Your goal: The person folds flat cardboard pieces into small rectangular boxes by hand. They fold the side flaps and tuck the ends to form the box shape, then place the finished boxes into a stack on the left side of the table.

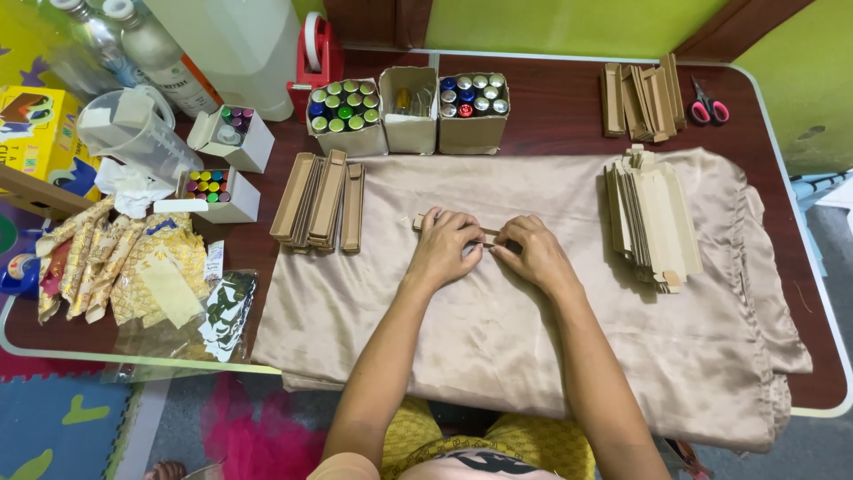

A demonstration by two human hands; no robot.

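Both hands, left [442, 246] and right [533, 253], pinch a small flat cardboard box [425, 220] on the cloth [498, 338]. It looks light, thin, easily creased; best held by its edges, beside the fingertips.

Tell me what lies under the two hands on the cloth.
Under the left hand and right hand lies a narrow brown cardboard piece on the beige cloth. Only its ends and a strip between the hands show; the hands cover its middle.
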